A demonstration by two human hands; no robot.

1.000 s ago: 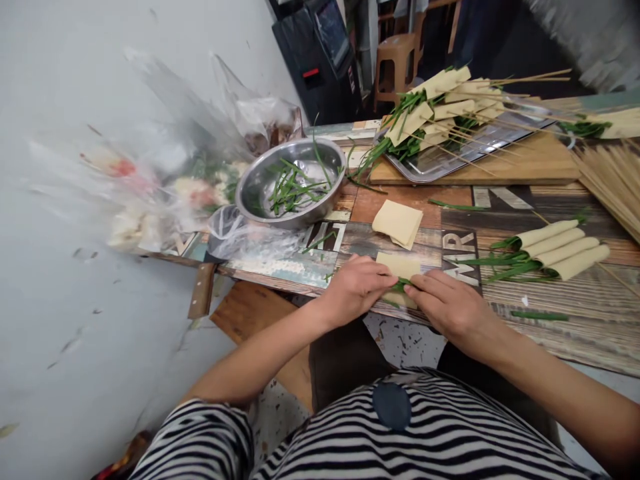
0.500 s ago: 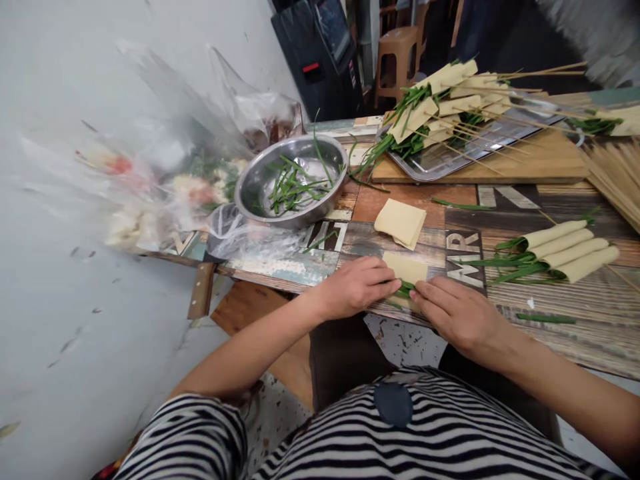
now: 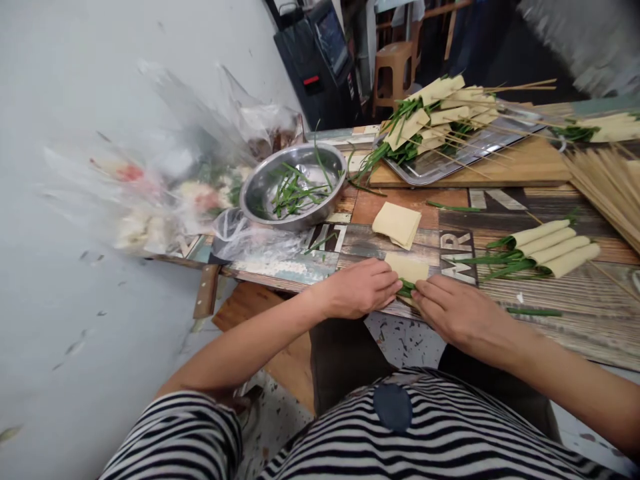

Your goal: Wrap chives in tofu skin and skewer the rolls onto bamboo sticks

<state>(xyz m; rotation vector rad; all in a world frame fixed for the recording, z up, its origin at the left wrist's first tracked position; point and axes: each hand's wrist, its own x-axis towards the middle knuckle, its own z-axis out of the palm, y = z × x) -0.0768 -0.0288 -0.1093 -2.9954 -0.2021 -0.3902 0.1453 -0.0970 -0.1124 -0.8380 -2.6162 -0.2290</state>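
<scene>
A pale yellow tofu sheet [image 3: 407, 267] lies at the table's near edge with a small bundle of green chives [image 3: 406, 288] across it. My left hand [image 3: 363, 288] presses closed fingers on the left end of the chives and sheet. On the right end, the fingers of my right hand [image 3: 447, 303] are closed in the same way. The sheet's near edge is partly hidden by my fingers. Just beyond lies a stack of square tofu sheets [image 3: 397, 223]. To the right, several finished rolls [image 3: 555, 247] with chives sticking out sit side by side on a skewer.
A steel bowl [image 3: 254, 193] holds cut chives. Behind, a metal tray [image 3: 480, 157] of skewered rolls rests on a wooden board [image 3: 543, 175]. Loose skewers [image 3: 603, 187] lie far right. Plastic bags [image 3: 185, 180] stand at left; a knife handle [image 3: 205, 291] juts over the near edge.
The camera view has shifted slightly. Both hands stay at the sheet, and its near edge now looks lifted closer around the chives between my fingers.
</scene>
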